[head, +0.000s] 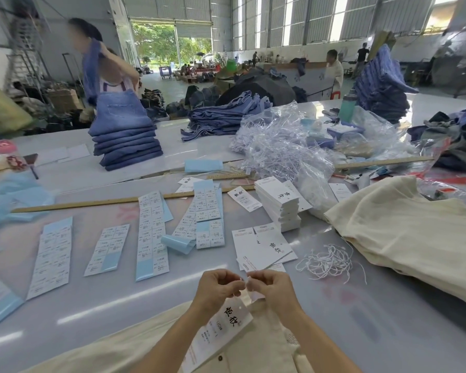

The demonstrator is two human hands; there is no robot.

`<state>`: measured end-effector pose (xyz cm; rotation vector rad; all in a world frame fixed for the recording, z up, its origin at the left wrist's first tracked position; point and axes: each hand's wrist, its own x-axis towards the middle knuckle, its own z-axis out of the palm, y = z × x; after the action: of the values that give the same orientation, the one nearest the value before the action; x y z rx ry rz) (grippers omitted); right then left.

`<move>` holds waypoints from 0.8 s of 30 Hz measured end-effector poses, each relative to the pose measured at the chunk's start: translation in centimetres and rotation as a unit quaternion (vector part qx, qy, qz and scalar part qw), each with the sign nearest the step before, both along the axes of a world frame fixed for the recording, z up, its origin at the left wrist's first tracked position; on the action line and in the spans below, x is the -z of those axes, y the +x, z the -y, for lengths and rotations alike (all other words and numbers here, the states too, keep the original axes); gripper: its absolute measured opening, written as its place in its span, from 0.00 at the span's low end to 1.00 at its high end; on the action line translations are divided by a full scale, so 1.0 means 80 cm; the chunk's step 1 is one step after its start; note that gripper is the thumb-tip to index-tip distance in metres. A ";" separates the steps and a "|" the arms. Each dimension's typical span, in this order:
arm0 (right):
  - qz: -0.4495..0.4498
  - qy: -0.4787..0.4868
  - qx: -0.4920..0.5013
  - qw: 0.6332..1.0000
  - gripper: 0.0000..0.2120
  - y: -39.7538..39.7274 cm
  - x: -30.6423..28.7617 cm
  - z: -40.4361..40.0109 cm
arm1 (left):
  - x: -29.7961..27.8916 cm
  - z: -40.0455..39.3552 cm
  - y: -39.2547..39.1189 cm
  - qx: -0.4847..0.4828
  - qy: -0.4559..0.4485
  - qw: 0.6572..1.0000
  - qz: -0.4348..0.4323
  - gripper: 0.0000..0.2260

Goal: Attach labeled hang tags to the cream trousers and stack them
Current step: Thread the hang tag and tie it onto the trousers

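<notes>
Cream trousers (264,348) lie at the table's near edge under my arms, a button showing at the waist. My left hand (217,288) and my right hand (271,288) meet just above them, fingers curled, each pinching an end of a thin white string. From the string hangs a white hang tag (218,335) with black characters and a small label, lying on the trousers. More cream trousers (404,238) are heaped at the right. Loose white strings (328,261) lie beside that heap. Several blank tags (264,246) sit just beyond my hands.
A stack of white tags (280,205) stands mid-table. Label sheets (152,235) on blue backing spread to the left. Wooden rulers (92,203), plastic bags (285,146) and folded jeans (127,144) lie beyond. A person stands at the far left side.
</notes>
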<state>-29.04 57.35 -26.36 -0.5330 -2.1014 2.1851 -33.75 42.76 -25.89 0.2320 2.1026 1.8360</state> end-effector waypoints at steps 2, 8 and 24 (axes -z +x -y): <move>-0.009 -0.007 -0.007 1.000 0.03 -0.001 -0.002 0.000 | -0.002 -0.002 0.002 0.010 -0.002 1.000 -0.010 0.02; -0.031 -0.039 -0.010 0.999 0.06 -0.006 0.007 -0.012 | -0.005 -0.007 0.007 0.005 -0.011 1.000 -0.017 0.03; -0.011 -0.132 -0.050 0.990 0.04 -0.008 0.008 -0.024 | -0.005 -0.014 0.012 0.014 -0.027 0.999 -0.045 0.03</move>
<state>-29.67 59.31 -26.99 -0.4246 -1.8761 2.5322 -32.81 43.90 -25.46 0.3339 2.1942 1.7825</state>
